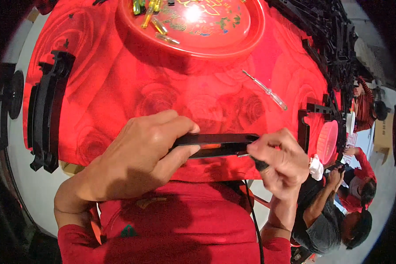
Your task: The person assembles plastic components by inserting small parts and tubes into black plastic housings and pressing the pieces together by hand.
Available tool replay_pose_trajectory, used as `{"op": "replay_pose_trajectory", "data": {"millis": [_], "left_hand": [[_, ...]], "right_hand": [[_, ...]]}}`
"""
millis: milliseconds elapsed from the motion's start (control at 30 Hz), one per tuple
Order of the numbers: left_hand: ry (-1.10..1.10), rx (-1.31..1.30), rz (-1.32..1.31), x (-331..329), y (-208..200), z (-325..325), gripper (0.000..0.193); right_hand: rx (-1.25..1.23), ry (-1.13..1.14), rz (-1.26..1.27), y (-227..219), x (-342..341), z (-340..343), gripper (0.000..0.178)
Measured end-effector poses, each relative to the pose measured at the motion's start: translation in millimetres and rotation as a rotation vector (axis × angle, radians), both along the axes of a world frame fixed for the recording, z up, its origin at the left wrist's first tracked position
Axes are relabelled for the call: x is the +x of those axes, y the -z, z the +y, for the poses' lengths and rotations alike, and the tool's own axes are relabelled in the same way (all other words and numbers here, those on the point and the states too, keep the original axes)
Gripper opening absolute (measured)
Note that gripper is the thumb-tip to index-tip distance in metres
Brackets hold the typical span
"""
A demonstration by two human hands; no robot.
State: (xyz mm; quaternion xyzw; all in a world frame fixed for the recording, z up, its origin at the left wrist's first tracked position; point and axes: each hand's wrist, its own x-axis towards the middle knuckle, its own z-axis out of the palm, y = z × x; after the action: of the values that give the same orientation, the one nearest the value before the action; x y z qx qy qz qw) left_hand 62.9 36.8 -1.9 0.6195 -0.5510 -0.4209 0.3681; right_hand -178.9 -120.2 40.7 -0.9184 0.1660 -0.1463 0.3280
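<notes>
My left hand (147, 147) pinches a long black plastic part (220, 140) between thumb and fingers, over the table's near edge. The part has two parallel rails with a gap between them. At its right end is my right hand (280, 160), closed with fingertips against the part. A thin, short metal-looking piece (243, 154) sticks out from those fingertips, and something dark shows below them; the rest is hidden by the fingers. Beyond the hands lies a screwdriver (268, 91) with a clear handle and slim shaft, touched by neither hand.
A round red tray (193, 53) at the far side holds several small yellow and green translucent pieces (156, 20). Stacked black parts (48, 110) lie at the left, with more (334, 35) along the right edge. A pink basket (326, 141) stands right, near other people working (339, 211).
</notes>
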Motion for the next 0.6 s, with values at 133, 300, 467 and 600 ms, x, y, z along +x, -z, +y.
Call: {"op": "replay_pose_trajectory", "data": {"millis": [133, 300, 467, 600], "left_hand": [[0.035, -0.045, 0.082, -1, 5, 2, 0.027], [0.061, -0.041, 0.124, -1, 6, 1, 0.029], [0.03, 0.013, 0.156, -2, 5, 0, 0.031], [0.035, 0.027, 0.186, -6, 8, 1, 0.03]], "right_hand": [[-0.204, -0.023, -0.012, 4, 7, 16, 0.04], [-0.203, -0.067, 0.025, 12, 11, 26, 0.047], [-0.199, -0.03, 0.056, 11, 12, 34, 0.036], [0.046, -0.002, 0.027, 7, 12, 35, 0.041]]}}
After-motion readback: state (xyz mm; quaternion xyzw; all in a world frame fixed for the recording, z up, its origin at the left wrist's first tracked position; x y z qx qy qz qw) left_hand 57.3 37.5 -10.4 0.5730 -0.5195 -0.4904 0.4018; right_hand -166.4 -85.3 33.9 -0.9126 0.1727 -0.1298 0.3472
